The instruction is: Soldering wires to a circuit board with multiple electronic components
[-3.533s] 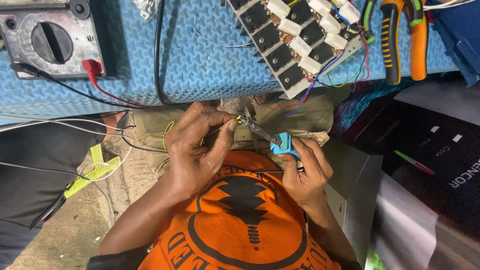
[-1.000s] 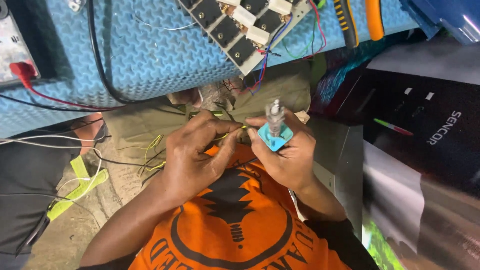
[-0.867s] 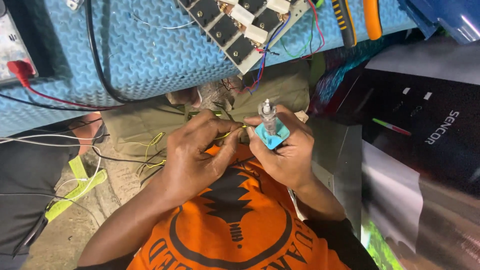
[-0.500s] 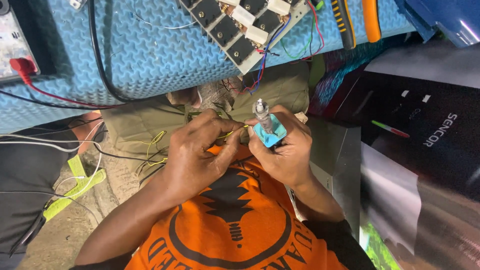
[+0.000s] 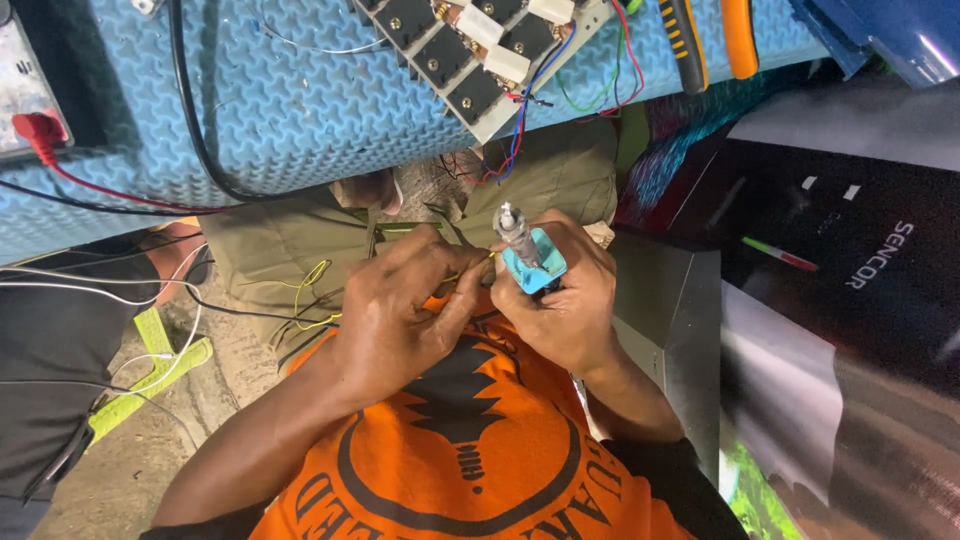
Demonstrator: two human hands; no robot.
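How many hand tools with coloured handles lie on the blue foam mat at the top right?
2. A black and yellow handle lies beside an orange handle, both on the blue foam mat. The picture's top edge cuts them off, so more may be hidden.

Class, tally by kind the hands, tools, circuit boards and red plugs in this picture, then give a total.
Hands: 2, left hand pinching yellow wire, right hand
Tools: 3, blue-handled tool in right hand, black-and-yellow handle, orange handle
Circuit boards: 1
Red plugs: 1
Total: 7

soldering iron (image 5: 528,255): blue plastic handle, dull metal barrel | mat (image 5: 290,90): blue dimpled foam, matt | shirt (image 5: 470,450): orange cloth
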